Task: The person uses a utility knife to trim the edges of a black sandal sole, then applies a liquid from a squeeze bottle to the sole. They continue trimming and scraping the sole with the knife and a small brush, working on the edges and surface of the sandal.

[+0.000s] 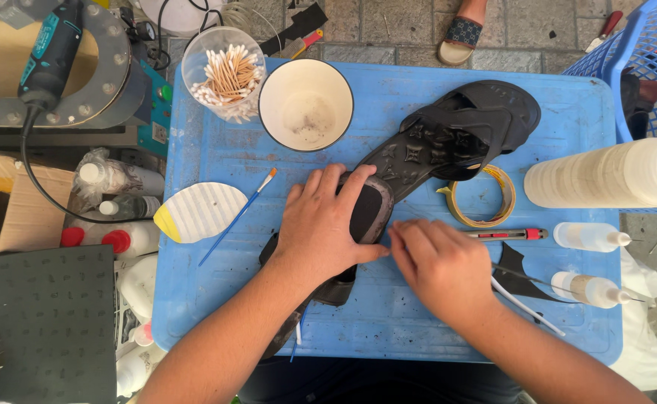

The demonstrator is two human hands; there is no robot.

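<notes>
On the blue table [216,150], the left hand [321,228] lies flat with fingers spread over the heel of a black slide sandal [448,138], which lies across the table's middle, its strap end toward the far right. The right hand [437,265] sits just beside it, fingertips pinched together at the heel's edge; what they grip cannot be told. A tape roll [486,196], a white bowl [306,105] and glue bottles [590,237] lie near.
</notes>
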